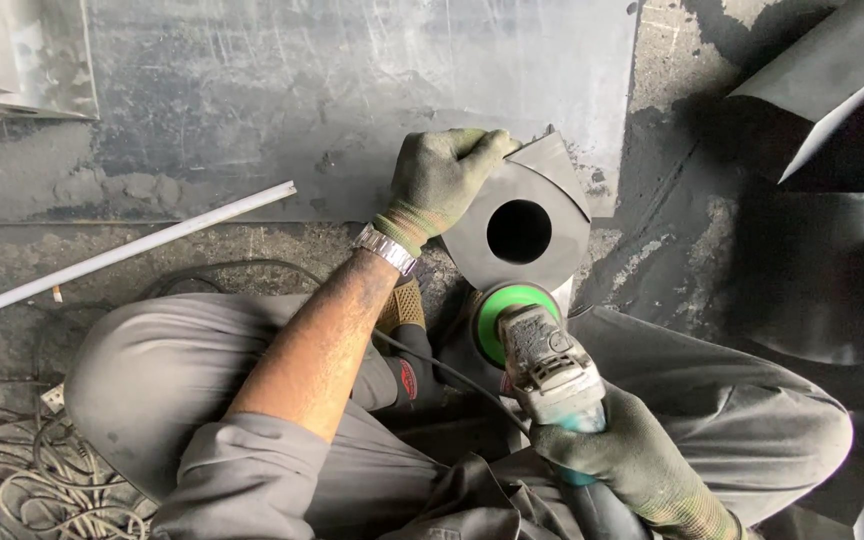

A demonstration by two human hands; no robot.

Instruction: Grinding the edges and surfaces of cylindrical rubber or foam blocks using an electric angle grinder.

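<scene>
1. Left hand [444, 178], in a green knit glove, reaches fwd w/ the forearm bare and nearly straight; a metal wristwatch [386, 248] sits at the wrist.
2. Its fingers curl over the top edge of a grey steel plate [542, 195] w/ 1 round hole, clamped on it at abt 10 o'clock from the hole; thumb side not visible.
3. Plate stands tilted on the floor between the knees, its lower rim at 6 o'clock meeting the grinder.
4. Right hand [617, 450], gloved too, wraps tight round the rear body of an angle grinder [542, 360], wrist bent inward, fingers closed.
5. Grinder's green disc guard [502, 310] touches the plate's lower edge; its cable [442, 375] runs off toward 8 o'clock over the lap.
6. Large steel sheet [352, 90] lies at 12 o'clock; a pale metal rod [122, 252] slants at 9 o'clock; loose wire coils [12, 470] at 8 o'clock.
</scene>
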